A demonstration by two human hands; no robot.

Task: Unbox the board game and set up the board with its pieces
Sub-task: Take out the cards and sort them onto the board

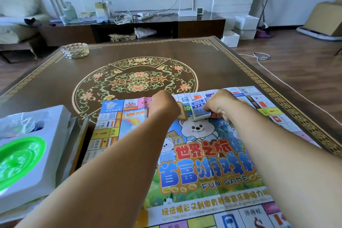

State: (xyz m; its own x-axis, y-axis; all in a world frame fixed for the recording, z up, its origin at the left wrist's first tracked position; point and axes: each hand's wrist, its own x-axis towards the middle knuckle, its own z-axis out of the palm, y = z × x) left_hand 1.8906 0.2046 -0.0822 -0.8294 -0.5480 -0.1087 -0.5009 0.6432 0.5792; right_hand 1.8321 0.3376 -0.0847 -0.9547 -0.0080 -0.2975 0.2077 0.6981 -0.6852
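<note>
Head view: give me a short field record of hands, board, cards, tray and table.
board: colourful paper game board, unfolded flat on table
table: dark brown table with floral medallion
right hand: right hand, fingers pinching blue-backed card stack over board
left hand: left hand, closed on board's far part; contents hidden
tray: white moulded insert tray with green plastic dish, left of board
other: clear glass ashtray, far left corner

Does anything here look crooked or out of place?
The paper game board lies askew to the table, and its fold creases keep it from lying quite flat. The right hand holds a card deck over it. A white cable trails loose on the floor. Nothing looks spilled or damaged.
</note>
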